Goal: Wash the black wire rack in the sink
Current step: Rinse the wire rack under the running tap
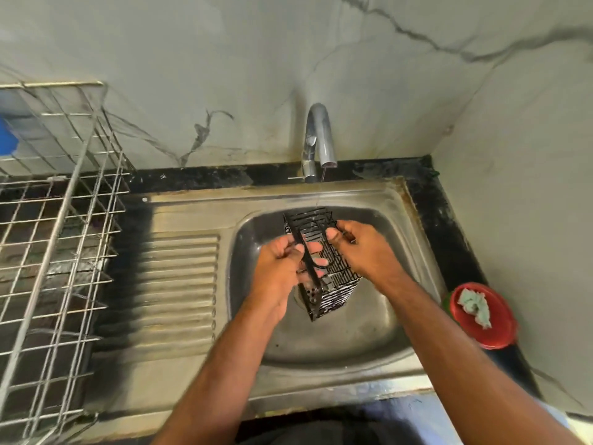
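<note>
A black wire rack (333,285), box-shaped and wet, hangs tilted over the steel sink basin (369,329). My left hand (279,271) grips its left edge, fingers curled through the wires. My right hand (362,248) holds its upper right side, thumb on the top wires. A thin stream of water falls from the chrome tap (319,139) onto the rack's far end.
A ribbed steel drainboard (179,284) lies left of the basin. A tall silver wire dish rack (54,220) stands at the far left. A red lid with a pale green scrub cloth (481,313) sits on the black counter at the right. Marble walls close the corner.
</note>
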